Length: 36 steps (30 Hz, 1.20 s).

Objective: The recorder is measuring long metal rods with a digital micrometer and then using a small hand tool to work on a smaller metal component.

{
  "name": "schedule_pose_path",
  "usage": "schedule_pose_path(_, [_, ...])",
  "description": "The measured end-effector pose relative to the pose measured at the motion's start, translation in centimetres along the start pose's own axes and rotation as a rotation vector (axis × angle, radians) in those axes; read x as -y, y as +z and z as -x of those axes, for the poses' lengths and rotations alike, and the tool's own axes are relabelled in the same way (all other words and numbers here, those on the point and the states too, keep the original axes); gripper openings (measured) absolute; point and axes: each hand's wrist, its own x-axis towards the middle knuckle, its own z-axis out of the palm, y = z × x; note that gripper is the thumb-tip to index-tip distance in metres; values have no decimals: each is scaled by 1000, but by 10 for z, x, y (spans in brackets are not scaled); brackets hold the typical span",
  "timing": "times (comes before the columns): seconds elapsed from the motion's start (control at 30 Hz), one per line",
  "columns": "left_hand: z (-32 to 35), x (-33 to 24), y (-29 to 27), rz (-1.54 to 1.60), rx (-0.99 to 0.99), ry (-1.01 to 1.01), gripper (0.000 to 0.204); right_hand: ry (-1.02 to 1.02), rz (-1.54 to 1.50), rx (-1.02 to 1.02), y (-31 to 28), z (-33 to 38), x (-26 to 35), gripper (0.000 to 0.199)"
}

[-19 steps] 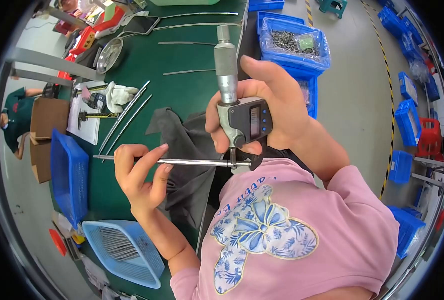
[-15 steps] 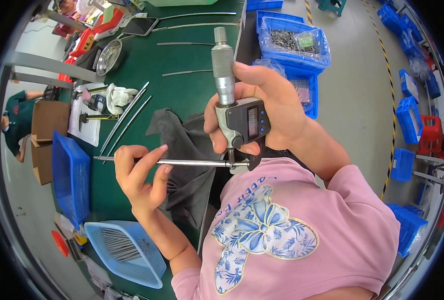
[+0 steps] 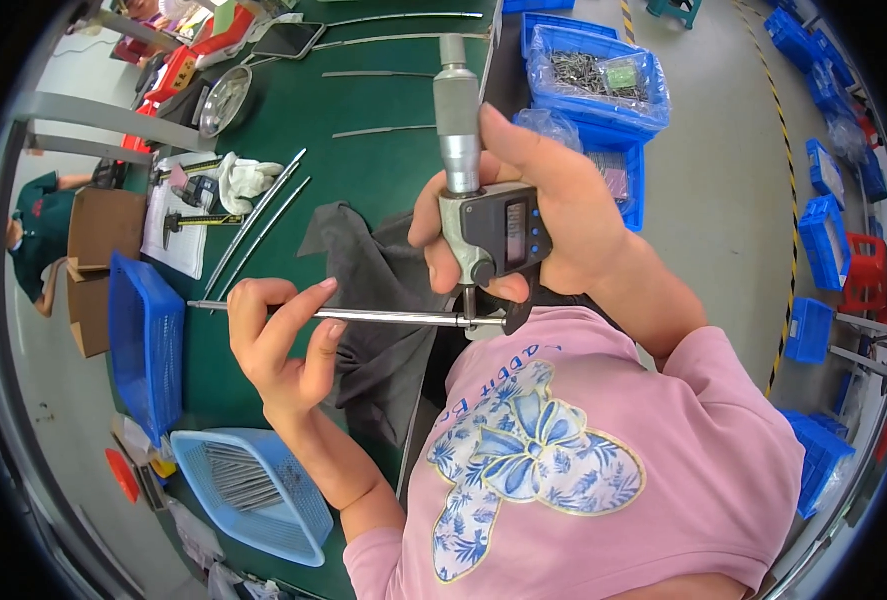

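My right hand (image 3: 554, 190) is wrapped around a digital micrometer (image 3: 486, 235), with its silver thimble pointing up and away and its small display facing up. My left hand (image 3: 284, 335) grips a thin shiny metal rod (image 3: 394, 317) between its fingers, roughly level across the front of me. The right part of the rod lies in the micrometer's jaw, at the spindle tip; whether the spindle presses on it I cannot tell. Beneath the rod, a dark grey cloth (image 3: 359, 260) lies rumpled on the green table (image 3: 284, 225).
Two more rods (image 3: 269, 225) lie left of the cloth, near calipers (image 3: 202, 220) and a white glove (image 3: 247, 180) on paper. A light blue basket (image 3: 299, 500) holds several rods; a darker blue basket (image 3: 146, 350) stands beyond. Blue bins (image 3: 599, 90) hold small metal parts.
The whole view has shifted slightly, so table things appear a little further right. Both hands keep their grips, and the rod stays in the micrometer's jaw, now tilted a bit more.
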Motion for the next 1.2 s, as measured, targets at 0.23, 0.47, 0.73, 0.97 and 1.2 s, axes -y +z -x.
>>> schedule_pose_path(0.23, [1, 0, 0, -3, -5, -9, 30, -22, -100, -8, -1, 0, -1, 68])
schedule_pose_path(0.47, [0, 0, 1, 3, 2, -6, 31, -4, -68, 13, -3, -2, -2, 71])
schedule_pose_path(0.73, [2, 0, 0, 4, 2, -27, 31, 4, -54, 35, -2, -2, -3, 68])
schedule_pose_path(0.97, [1, 1, 2, 24, -14, -26, 31, 8, -200, 42, -6, 0, -2, 59])
schedule_pose_path(1.2, [2, 3, 1, 36, -8, -18, 32, 16, -145, 61, -4, -2, -4, 56])
